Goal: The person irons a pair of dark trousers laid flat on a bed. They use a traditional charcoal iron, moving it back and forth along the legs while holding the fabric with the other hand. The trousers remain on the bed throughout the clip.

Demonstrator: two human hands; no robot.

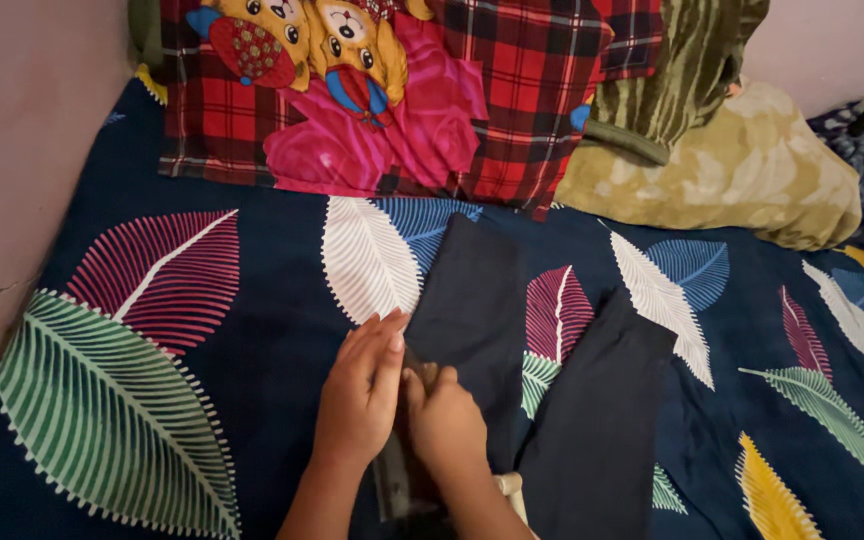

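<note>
Both hands are seen at the near edge of the bed, pressed together on one leg of a pair of dark trousers [472,320]. By the left hand [360,395], with fingers extended and close together, the left border of that leg is covered and held flat; by the right hand [444,425], curled shut, a fold or seam of the same cloth appears to be pinched, though what lies inside the grip cannot be made out. That leg is laid out straight toward the head of the bed, while the other leg [597,420] is spread apart to the right, so the garment is judged to be smoothed only in part and not yet folded. Underneath, a navy bedsheet [252,330] printed with large leaves is stretched over the whole bed. Along the far edge, a red checked pillow [512,90] and an olive cushion [742,170] are propped against the wall.
</note>
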